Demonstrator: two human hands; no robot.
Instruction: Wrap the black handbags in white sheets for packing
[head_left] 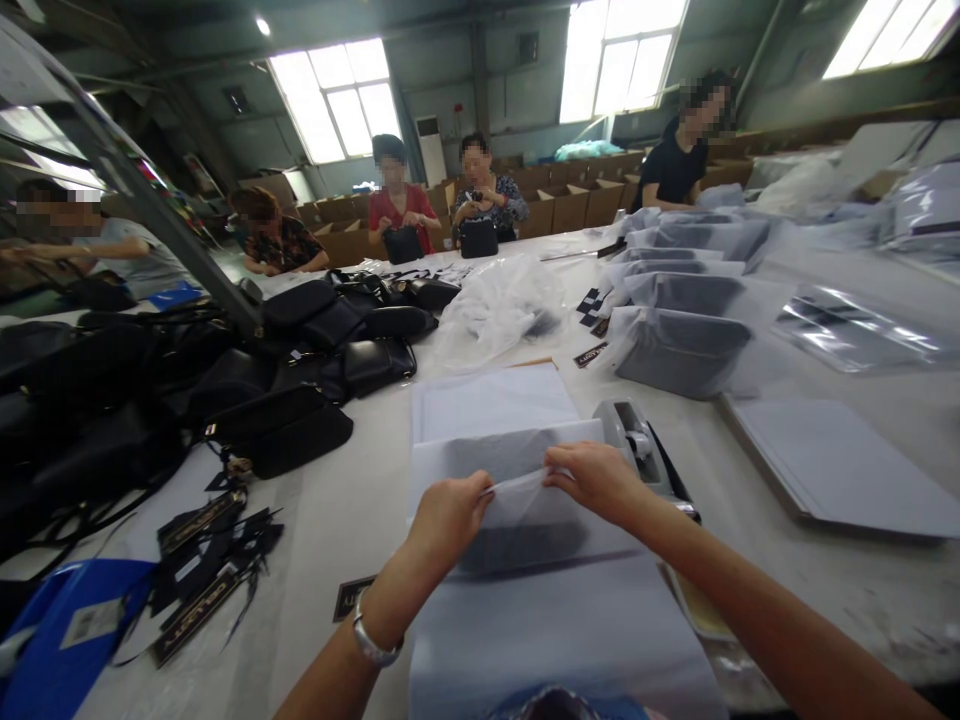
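Gripping edge of paper (521, 505) thumb-to-finger w/ L hand (452, 515) & R hand (596, 482). Lying on table (330, 525) directly in front, over dark item (529, 548) showing thru, w/ tape dispenser (616, 418) just R, black bags (292, 432) at L & wrapped bags (679, 352) beyond dispenser.

One head-worn camera looks forward and down over the bench (322, 530), with the left hand (450, 515) and right hand (596, 480) close, just below the middle. Its wide view reaches past people (405, 205) opposite to windows (334, 100) along the top.
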